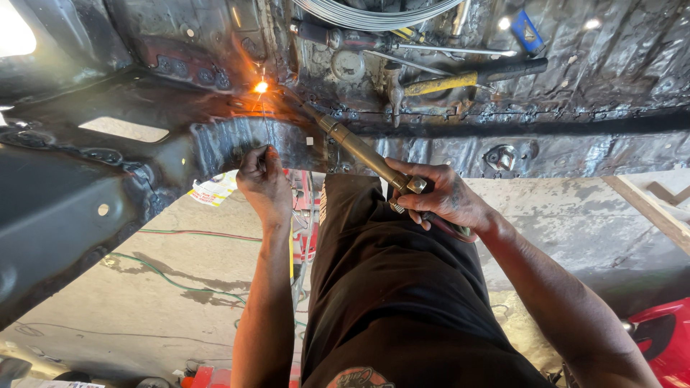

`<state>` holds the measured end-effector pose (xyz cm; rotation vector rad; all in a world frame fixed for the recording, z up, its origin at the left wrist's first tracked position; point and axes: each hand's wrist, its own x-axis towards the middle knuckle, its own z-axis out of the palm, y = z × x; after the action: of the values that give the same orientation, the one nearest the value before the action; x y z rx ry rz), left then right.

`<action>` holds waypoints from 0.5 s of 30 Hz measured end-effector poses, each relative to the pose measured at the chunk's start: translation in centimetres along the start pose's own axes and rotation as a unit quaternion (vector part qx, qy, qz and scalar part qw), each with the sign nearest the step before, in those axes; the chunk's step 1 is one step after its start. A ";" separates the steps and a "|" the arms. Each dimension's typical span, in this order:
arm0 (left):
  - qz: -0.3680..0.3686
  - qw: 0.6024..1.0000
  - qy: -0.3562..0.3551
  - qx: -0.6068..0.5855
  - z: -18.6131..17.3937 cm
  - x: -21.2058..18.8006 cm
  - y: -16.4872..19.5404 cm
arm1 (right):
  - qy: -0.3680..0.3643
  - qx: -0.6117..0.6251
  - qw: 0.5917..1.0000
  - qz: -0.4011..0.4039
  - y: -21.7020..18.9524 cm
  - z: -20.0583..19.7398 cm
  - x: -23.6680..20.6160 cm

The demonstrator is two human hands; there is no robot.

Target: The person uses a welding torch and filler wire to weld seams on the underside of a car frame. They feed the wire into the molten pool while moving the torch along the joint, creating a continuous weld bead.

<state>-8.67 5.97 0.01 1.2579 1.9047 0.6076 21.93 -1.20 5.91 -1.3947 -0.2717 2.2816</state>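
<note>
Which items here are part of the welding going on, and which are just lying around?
In use:
right hand gripping the brass torch
left hand feeding the thin filler rod
glowing spot on the dark metal panel

Lying about:
yellow-handled hammer
screwdriver
wire coil

A blackened, scorched sheet-metal car floor panel (611,79) carries a coil of grey steel wire (374,13), a yellow-handled hammer (460,79) and a long screwdriver (402,44), lying close together near its far edge.
</note>
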 end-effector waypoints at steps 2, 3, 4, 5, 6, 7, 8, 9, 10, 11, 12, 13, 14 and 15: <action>0.000 1.000 -0.005 -0.006 0.1 0.0 -0.1 | 0.000 -0.016 1.000 -0.012 0.0 0.0 0.1; 0.000 1.000 -0.007 -0.008 0.1 0.0 -0.1 | 0.000 -0.024 1.000 -0.019 0.0 0.0 0.2; 0.001 1.000 -0.002 -0.003 0.1 -0.1 -0.1 | -0.002 -0.018 1.000 -0.018 0.0 -0.1 0.2; 0.002 1.000 0.002 0.003 0.1 -0.1 0.0 | -0.003 -0.011 1.000 -0.017 0.0 -0.1 0.2; 0.002 1.000 0.006 0.009 0.1 -0.1 0.1 | -0.004 -0.005 1.000 -0.016 0.0 -0.1 0.2; 0.006 1.000 0.007 0.013 0.1 -0.1 0.2 | -0.004 -0.009 1.000 -0.016 0.0 -0.1 0.2; 0.009 1.000 0.009 0.016 0.2 -0.1 0.3 | -0.005 -0.014 1.000 -0.017 -0.1 -0.2 0.2; 0.013 1.000 0.010 0.019 0.2 -0.1 0.4 | -0.005 -0.018 1.000 -0.017 -0.1 -0.2 0.2; 0.002 1.000 0.010 0.016 0.3 -0.1 0.5 | -0.004 -0.020 1.000 -0.014 -0.2 -0.2 0.1; -0.009 1.000 0.010 0.014 0.4 -0.1 0.6 | -0.003 -0.021 1.000 -0.011 -0.2 -0.3 0.1; -0.020 1.000 0.010 0.011 0.5 -0.1 0.6 | -0.003 -0.023 1.000 -0.008 -0.2 -0.3 0.1; -0.013 1.000 0.011 0.013 0.5 -0.1 0.6 | -0.002 -0.025 1.000 -0.007 -0.2 -0.3 0.1; -0.007 1.000 0.012 0.016 0.5 -0.1 0.6 | -0.001 -0.026 1.000 -0.006 -0.3 -0.4 0.2; 0.000 1.000 0.013 0.018 0.5 -0.1 0.5 | 0.000 -0.028 1.000 -0.005 -0.2 -0.4 0.2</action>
<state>-7.92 6.08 0.12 1.2780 1.9450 0.5951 22.30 -0.93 5.62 -1.4168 -0.3452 2.2827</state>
